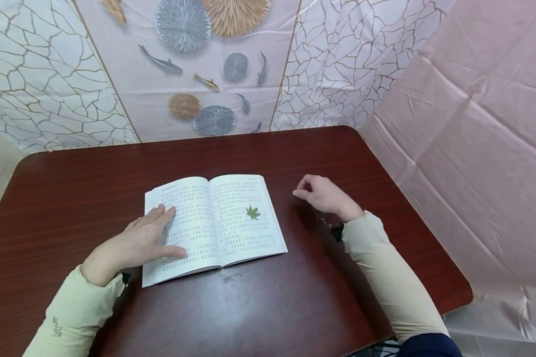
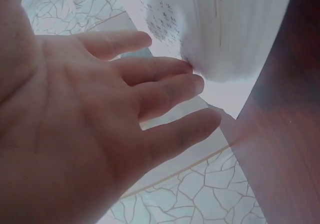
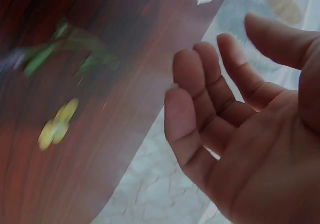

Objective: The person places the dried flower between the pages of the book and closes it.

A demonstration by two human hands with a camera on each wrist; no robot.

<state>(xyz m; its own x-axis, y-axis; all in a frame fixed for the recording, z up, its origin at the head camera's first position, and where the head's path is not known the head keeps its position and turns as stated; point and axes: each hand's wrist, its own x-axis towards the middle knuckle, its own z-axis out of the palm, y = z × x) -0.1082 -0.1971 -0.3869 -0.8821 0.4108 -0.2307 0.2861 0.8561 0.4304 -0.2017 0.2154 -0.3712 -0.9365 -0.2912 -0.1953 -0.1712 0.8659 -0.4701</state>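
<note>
An open book [image 1: 245, 243] with printed pages lies on the table. A green lobed leaf [image 1: 252, 212] is flat on its right page. My left hand [image 1: 138, 245] is spread over the left page, fingers extended; in the left wrist view at least one fingertip appears to touch the paper. To the right of the book, my right hand [image 1: 326, 196] hovers above the table with loosely bent fingers and nothing between them. The right wrist view shows a small yellow flower [image 3: 57, 126] and a blurred green sprig [image 3: 70, 46] on the table near that hand.
The dark red-brown table [image 1: 232, 317] has rounded corners. Patterned cloth [image 1: 214, 99] hangs behind its far edge, and a pinkish sheet [image 1: 487, 148] rises along the right side. Under the right wrist, thin plant bits [image 1: 322, 218] are partly hidden by the arm.
</note>
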